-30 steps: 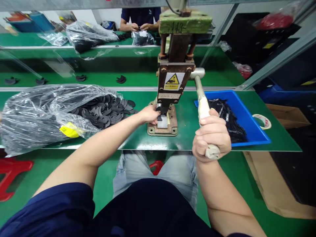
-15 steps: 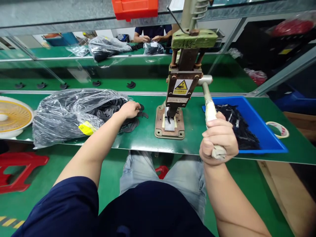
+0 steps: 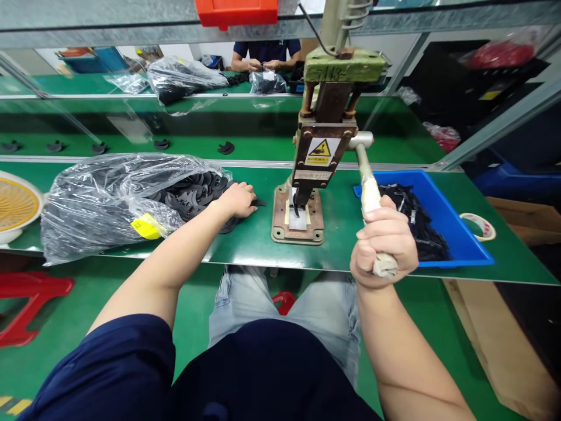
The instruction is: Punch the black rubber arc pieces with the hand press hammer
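Observation:
A hand press (image 3: 316, 152) with a yellow warning label stands on the green bench (image 3: 254, 248). My right hand (image 3: 383, 242) is wrapped round the taped end of its lever (image 3: 367, 184). My left hand (image 3: 239, 199) rests fingers-down on a heap of black crescent-shaped parts (image 3: 201, 193) that spills from a clear plastic bag (image 3: 109, 199), left of the press; what its fingers grip is hidden. A white pad (image 3: 298, 221) lies on the press base under the punch.
A blue tray (image 3: 456, 228) with black pieces sits right of the press, a tape roll (image 3: 481, 225) beyond it. A fan (image 3: 15, 204) stands at far left. Single black parts (image 3: 225, 148) lie on the belt behind. Another person's hands (image 3: 262, 64) work at the far bench.
My left hand left the press base and went left to the heap of black parts, where it now rests. My right hand kept hold of the lever. The camera shifted slightly.

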`<state>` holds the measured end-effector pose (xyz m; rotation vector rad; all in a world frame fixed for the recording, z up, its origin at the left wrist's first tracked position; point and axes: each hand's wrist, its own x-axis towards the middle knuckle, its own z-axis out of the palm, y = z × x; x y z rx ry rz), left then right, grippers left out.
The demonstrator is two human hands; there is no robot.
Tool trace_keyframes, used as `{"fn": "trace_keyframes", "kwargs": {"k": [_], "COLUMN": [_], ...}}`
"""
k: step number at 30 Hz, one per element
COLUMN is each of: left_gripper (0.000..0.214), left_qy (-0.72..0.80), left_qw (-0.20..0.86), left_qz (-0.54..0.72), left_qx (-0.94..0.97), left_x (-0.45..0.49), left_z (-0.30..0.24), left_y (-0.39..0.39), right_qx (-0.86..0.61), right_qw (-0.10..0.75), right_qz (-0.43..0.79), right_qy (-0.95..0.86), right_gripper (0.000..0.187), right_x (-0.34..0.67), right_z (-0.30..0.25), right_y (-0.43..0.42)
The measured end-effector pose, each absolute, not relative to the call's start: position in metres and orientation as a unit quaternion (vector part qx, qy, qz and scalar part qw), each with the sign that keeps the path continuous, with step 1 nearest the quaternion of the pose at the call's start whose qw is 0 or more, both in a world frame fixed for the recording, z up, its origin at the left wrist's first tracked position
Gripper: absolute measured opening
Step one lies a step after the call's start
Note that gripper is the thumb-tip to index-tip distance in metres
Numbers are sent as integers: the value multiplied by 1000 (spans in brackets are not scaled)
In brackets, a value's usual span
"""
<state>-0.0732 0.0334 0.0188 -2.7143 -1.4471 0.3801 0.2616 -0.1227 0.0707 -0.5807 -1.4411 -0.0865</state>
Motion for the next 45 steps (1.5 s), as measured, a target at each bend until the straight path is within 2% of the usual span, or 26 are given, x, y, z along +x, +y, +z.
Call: {"fn": "trace_keyframes", "kwargs": {"k": [8, 13, 17, 20, 24, 26, 31, 37, 40, 45], "left_gripper": [44, 35, 40, 44, 26, 24, 17, 24, 25, 26], "left_qy": [-512, -465, -446, -461, -503, -538, -595, -520, -512, -526], "left_qw": [12, -7, -16, -73, -202, -246, -291, -517, -514, -476], "left_qz": [89, 78, 41, -37, -154, -192, -207, -248, -249, -250], "left_qx": [-854, -882, -894, -884, -826, -783, -720, -633, -641, -659], "left_x": [-51, -50, -51, -48, -34, -28, -26, -13, -1, 7], "left_z": [9, 17, 26, 28, 17, 8, 2, 18, 17, 11], "left_y": [15, 10, 5, 3, 6, 11, 19, 6, 1, 7], "right_qx": [-249, -252, -247, -253, -256, -253, -263, -264, -259, -257], "right_qw": [705, 708, 711, 712, 711, 710, 704, 711, 716, 703], "right_qz": [-47, -51, -56, -54, -53, -55, -55, -67, -76, -63], "right_qy": [-663, -658, -656, -652, -653, -655, -658, -648, -644, -661], "right_gripper": [20, 17, 16, 15, 16, 17, 18, 26, 28, 21], "right_x": [262, 262, 261, 261, 260, 260, 261, 259, 259, 261], "right_z": [73, 71, 69, 69, 70, 71, 73, 71, 70, 71], "right_y": [-121, -119, -118, -118, -119, -119, -123, -119, -117, -119]}}
